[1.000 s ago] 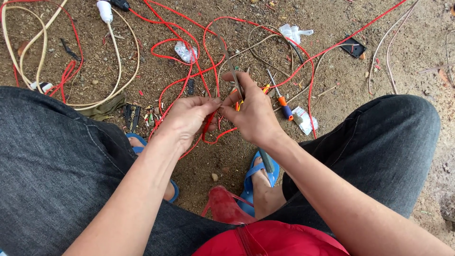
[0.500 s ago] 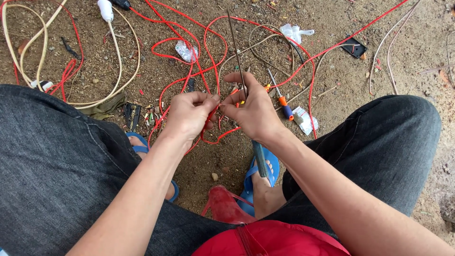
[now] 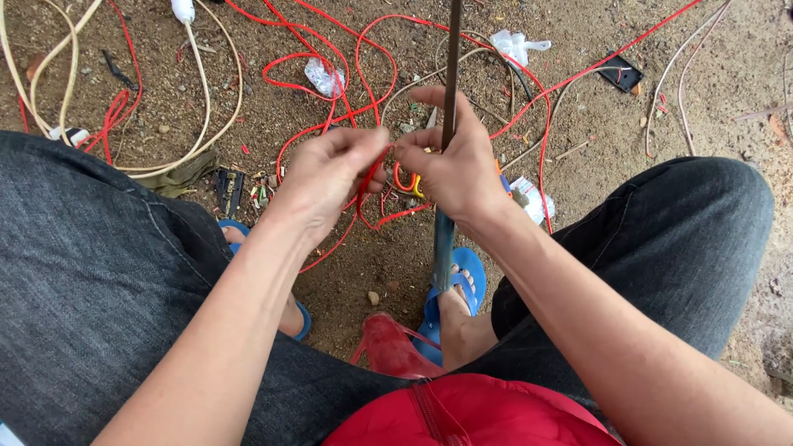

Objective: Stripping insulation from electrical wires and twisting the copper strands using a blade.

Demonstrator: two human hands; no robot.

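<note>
The person is sitting low over bare dirt ground, knees in dark jeans spread to either side. The left hand is pinching a red wire between thumb and fingertips, its grip pressed together on the strand just left of centre. The right hand is meeting it, fingers curled in and closed on the same wire; whether it is also gripping the thin dark metal rod crossing it is hard to tell. That rod is running from the far edge down past the right hand to the ground beside a foot in a blue sandal.

The red wire is looping away over the dirt on the far side of the hands in several wide curls. Far to the left, a cream cable is lying in a broad arc. A crumpled clear plastic wrapper is lying far right of the rod, and a small black flat piece farther right still. Near the bottom edge, a red bag is resting between the knees.
</note>
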